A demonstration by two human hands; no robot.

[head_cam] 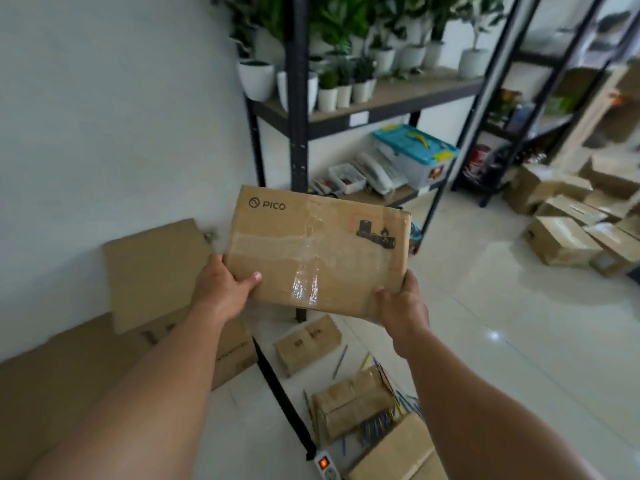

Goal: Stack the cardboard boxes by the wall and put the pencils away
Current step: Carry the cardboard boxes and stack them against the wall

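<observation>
**Cardboard box held up in both hands before the shelving**

Brown and taped across its top, the PICO box (317, 251) is held in the air by a person, tilted slightly with its printed face toward the camera. The left hand (221, 289) closes on its near-left corner, thumb lying over the top face and fingers hidden beneath. The right hand (403, 308) closes on the near-right corner, thumb on the top face and the rest wrapped around the edge.

Below the box, on the pale tiled floor (502, 323), lie several smaller boxes (308, 342), with loose pencils (375, 427) scattered on and around the nearer ones. Flat cardboard sheets (156, 271) lean against the white wall (104, 116) at left, above larger cartons on the floor.

Farther off stands a black shelving unit (298, 116) carrying potted plants (327, 88) and a blue-lidded plastic case (414, 154). A heap of cartons (568, 237) sits at far right. A power strip (325, 465) lies at the near edge.
</observation>
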